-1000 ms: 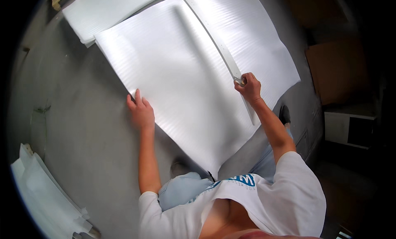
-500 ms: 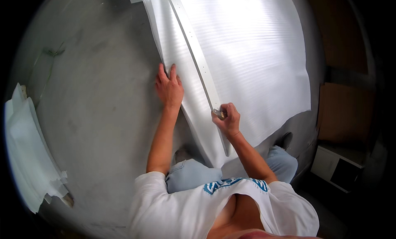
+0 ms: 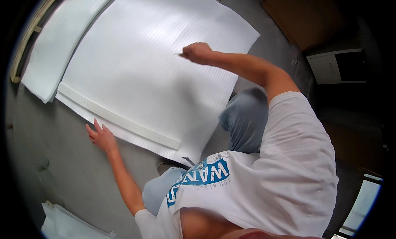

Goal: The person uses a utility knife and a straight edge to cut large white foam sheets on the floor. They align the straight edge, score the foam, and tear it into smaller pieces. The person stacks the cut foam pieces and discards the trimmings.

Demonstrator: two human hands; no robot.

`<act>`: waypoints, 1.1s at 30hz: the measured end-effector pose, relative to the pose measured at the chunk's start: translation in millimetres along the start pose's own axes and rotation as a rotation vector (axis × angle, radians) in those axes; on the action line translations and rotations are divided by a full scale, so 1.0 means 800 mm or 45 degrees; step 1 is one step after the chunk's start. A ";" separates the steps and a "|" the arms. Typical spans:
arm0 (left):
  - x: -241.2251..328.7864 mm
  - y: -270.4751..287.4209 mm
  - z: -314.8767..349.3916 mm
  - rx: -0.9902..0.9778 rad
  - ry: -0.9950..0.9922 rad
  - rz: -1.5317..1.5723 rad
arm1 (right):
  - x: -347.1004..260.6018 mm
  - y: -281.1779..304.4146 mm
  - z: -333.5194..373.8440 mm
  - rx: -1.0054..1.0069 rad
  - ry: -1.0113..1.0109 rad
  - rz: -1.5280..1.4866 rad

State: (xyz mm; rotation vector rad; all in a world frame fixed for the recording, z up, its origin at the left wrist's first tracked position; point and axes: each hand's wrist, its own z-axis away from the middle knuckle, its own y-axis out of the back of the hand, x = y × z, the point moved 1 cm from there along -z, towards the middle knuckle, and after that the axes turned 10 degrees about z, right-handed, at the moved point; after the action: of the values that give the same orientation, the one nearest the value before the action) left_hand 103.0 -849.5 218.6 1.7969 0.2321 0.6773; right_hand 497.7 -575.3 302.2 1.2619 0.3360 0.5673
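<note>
A large white foam sheet (image 3: 144, 61) with fine ribs lies on the grey floor in front of me. Along its near left edge rests a long white straight strip (image 3: 119, 120) dotted with small holes. My left hand (image 3: 101, 138) is beside that edge, fingers spread, holding nothing. Higher up, over the middle of the sheet, my right hand (image 3: 197, 53) is closed around a small knife (image 3: 179, 54). Only the knife's thin pointed tip shows; the fingers hide the rest. Whether the tip touches the foam I cannot tell.
More foam sheets (image 3: 62, 45) lie at the far left, beside a wooden frame (image 3: 18, 70). Another foam pile (image 3: 70, 222) is at the lower left. Brown cardboard (image 3: 303, 16) and a white box (image 3: 326, 68) with a dark opening stand on the right. My knees are close to the sheet.
The view has turned, so the sheet and strip lie differently in it. My right hand has left the strip's near end and is now over the sheet. My left hand remains near the edge.
</note>
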 end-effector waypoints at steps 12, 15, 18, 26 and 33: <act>0.374 -0.063 -0.133 -0.848 -0.085 0.681 | 0.286 -0.151 0.023 0.296 -0.918 -0.597; 0.553 -0.112 -0.125 -1.192 0.132 0.992 | 0.300 -0.171 0.027 0.389 -0.855 -0.549; 0.668 -0.169 -0.118 -1.301 0.174 1.070 | 0.325 -0.187 0.020 0.464 -0.732 -0.577; 0.692 -0.279 -0.128 -1.244 0.224 0.722 | 0.402 -0.128 0.014 0.833 -0.827 -0.763; 0.705 -0.297 -0.114 -1.098 0.309 0.808 | 0.535 -0.077 -0.035 0.262 -0.587 -0.464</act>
State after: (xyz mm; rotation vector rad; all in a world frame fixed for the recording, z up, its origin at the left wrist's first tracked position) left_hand 554.1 -426.0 201.1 0.9274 -0.4435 1.2164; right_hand 845.4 -320.2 264.8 1.4438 0.2305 -0.0763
